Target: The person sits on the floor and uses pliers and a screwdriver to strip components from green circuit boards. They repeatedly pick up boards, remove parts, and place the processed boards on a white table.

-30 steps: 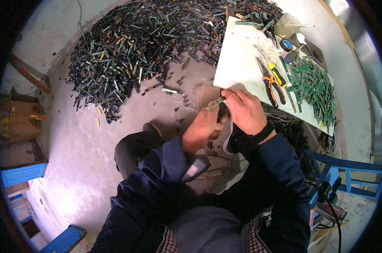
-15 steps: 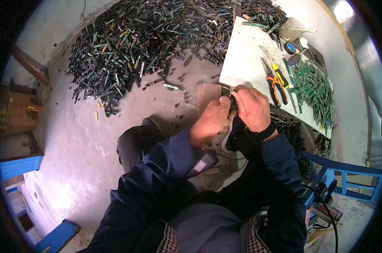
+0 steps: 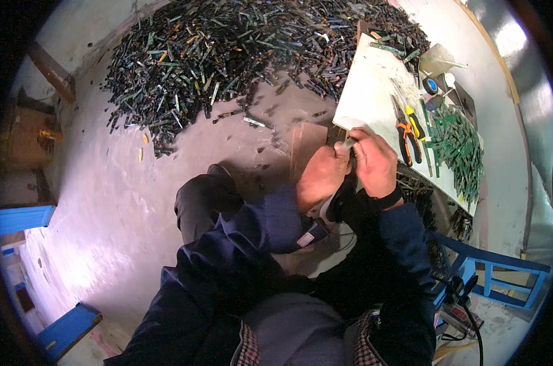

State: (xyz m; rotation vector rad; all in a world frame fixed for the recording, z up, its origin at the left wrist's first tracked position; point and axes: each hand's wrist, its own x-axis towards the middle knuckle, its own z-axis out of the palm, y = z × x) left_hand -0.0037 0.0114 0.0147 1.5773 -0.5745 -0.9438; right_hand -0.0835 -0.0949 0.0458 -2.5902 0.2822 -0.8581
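Observation:
Close together at the near corner of the white board, both my hands are closed. A small pale, narrow piece (image 3: 349, 143) pokes up between the fingertips; its kind is too small and blurred to make out. My left hand (image 3: 323, 173) grips it from the left with thumb and fingers pressed together. From the right, my right hand (image 3: 375, 165), with a dark band on the wrist, pinches at the same piece. On the white board (image 3: 365, 91) to the right lie orange-and-black pliers (image 3: 406, 131), a yellow-and-black handled tool (image 3: 415, 124) and a heap of green strips (image 3: 455, 146).
A big pile of dark strips (image 3: 215, 61) spreads over the floor ahead. A tape roll (image 3: 431, 85) and a pale container (image 3: 436, 61) stand at the board's far right. Blue frames (image 3: 508, 274) are at lower right, and blue wooden pieces (image 3: 69, 329) at lower left. A brown slab (image 3: 308, 146) lies beside my left hand.
The view has shifted a little. My hands have turned slightly and now hold the piece more upright; before, a thin end pointed left toward the board's corner.

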